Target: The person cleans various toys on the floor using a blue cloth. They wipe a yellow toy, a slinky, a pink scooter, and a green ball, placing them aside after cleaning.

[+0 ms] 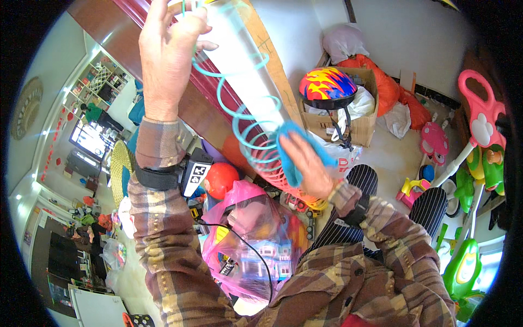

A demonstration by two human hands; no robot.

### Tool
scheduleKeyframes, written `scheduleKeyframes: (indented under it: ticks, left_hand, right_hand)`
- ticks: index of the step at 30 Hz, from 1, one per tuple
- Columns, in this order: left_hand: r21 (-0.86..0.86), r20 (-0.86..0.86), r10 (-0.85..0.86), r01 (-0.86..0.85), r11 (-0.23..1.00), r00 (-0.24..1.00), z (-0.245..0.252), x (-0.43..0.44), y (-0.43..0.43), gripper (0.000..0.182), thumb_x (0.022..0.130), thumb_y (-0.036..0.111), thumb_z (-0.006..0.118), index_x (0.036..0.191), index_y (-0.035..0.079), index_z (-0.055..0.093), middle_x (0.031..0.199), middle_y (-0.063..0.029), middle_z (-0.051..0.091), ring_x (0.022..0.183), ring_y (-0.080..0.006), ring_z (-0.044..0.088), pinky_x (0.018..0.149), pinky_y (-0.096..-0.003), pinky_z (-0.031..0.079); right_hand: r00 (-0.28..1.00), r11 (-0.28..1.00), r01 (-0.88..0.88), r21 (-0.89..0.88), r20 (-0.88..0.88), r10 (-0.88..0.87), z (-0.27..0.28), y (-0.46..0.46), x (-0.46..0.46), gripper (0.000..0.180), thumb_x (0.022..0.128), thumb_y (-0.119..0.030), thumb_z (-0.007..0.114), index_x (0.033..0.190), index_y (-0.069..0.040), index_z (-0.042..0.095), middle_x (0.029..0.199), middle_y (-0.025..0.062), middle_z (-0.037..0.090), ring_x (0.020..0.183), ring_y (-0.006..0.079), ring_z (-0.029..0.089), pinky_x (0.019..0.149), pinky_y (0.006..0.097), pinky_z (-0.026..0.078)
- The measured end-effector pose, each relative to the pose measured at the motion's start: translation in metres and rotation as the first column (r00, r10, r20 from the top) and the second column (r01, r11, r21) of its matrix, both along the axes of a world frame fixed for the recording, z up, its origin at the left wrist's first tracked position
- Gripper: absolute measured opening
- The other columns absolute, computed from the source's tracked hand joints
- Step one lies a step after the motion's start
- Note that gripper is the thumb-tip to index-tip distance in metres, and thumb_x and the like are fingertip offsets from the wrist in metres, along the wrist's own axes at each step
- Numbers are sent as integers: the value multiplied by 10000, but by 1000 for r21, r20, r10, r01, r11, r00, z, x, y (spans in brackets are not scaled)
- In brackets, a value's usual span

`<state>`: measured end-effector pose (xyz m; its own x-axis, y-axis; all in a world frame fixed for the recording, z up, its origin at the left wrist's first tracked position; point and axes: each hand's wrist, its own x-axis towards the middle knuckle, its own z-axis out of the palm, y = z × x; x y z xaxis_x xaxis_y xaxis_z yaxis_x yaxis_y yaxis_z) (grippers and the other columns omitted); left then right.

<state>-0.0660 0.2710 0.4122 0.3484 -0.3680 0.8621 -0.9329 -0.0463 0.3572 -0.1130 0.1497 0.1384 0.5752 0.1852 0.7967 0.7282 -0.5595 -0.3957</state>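
Observation:
A plastic coil spring toy [245,116] hangs stretched on a slant, turquoise above and pink to yellow at its bunched lower end. My left hand [169,53] is raised at the top of the view, its fingers around the upper coils; the fingertips are partly cut off by the frame edge. Lower down, my right hand [308,163] holds a blue cloth [294,153] flat against the tighter coils. That hand is slightly blurred. The cloth hides part of the spring toy.
Below the coils lies a pink translucent bag of toys [249,241], beside a red ball [221,181]. A flame-patterned helmet [329,88] sits on a cardboard box [355,128]. Wheeled push toys [482,122] stand at right. People [96,114] are in the far left background.

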Motion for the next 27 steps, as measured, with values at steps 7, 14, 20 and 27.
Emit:
scheduleKeyframes:
  ticks: [7, 14, 20, 27]
  left_hand:
    - [-78, -16, 31, -32, 996, 999, 15, 13, 1, 529, 801, 220, 508, 1282, 16, 427, 1062, -98, 548, 840, -128, 581, 564, -212, 520]
    - [-140, -112, -44, 28, 990, 993, 33, 28, 26, 484, 841, 277, 515, 1256, 31, 479, 1205, -151, 539, 1015, -273, 600, 839, -379, 505]
    - [-195, -147, -249, 219, 956, 957, 35, 18, 19, 719, 822, 406, 432, 1351, -71, 334, 1296, -275, 449, 1128, -390, 523, 934, -492, 461]
    - [-112, -133, -372, 359, 927, 919, -9, 37, -61, 546, 873, 334, 373, 1241, -64, 437, 1186, -277, 525, 973, -412, 599, 794, -526, 530]
  right_hand:
    - [767, 815, -450, -364, -625, 145, -132, -14, -16, 564, 784, -81, 550, 1317, -37, 375, 1194, 198, 509, 1067, 367, 516, 906, 415, 433]
    - [742, 949, 70, 309, -651, 158, -95, -100, -2, 431, 883, -193, 520, 1268, -16, 439, 1077, 202, 585, 964, 305, 591, 828, 393, 486]
    - [829, 361, -166, 918, -69, 555, 66, -158, -1, 403, 933, -290, 529, 1236, -26, 500, 1178, 112, 586, 1058, 191, 578, 889, 356, 480]
    - [397, 309, -134, 942, -234, 887, 134, -112, 45, 321, 879, -328, 604, 990, -28, 605, 926, 48, 668, 740, 125, 630, 694, 272, 538]
